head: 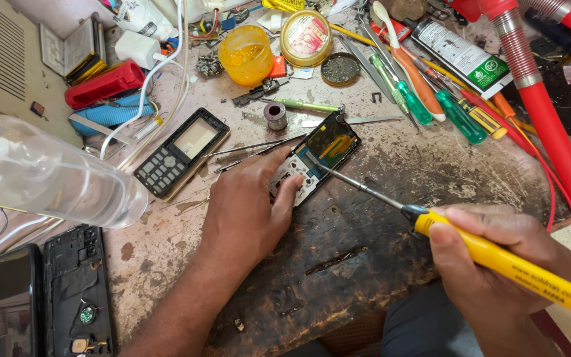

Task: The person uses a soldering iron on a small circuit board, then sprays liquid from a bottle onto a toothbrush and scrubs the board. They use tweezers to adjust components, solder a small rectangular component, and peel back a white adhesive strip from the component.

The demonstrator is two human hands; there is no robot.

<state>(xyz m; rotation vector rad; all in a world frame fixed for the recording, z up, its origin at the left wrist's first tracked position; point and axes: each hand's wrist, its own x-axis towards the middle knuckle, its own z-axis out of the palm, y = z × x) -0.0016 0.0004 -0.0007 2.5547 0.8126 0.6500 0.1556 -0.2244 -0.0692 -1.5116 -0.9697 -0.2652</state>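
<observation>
Solder work at a cluttered bench: we pin an opened phone circuit board [315, 158] to the worn benchtop [365, 264] with our left hand [246, 208], fingers pressed flat along its near edge and thumb tucked against its side, clasping nothing. Our right hand [497, 254] is closed in a pen grip around the yellow handle of a soldering iron [431, 225], whose thin metal shaft runs toward ten o'clock until the tip meets the board near its middle, just below the amber screen section.

At nine o'clock from the board lies a detached phone keypad cover [180, 153]; at eleven o'clock stands a small spool of solder wire [275, 115], and beyond it, at twelve, an orange plastic cup [246, 54] and a round tin [306, 37]. Green-handled screwdrivers [431, 99] fan out at one o'clock. A clear plastic bottle [47, 172] lies on its side far out at nine o'clock, above two stripped smartphone shells [41, 297] at the lower left.

In our judgement the joint calls for a steady left hand so the board cannot skate, fingers kept clear of the hot tip, and a brief, light touch on the one pad alone rather than any neighbouring contact.
</observation>
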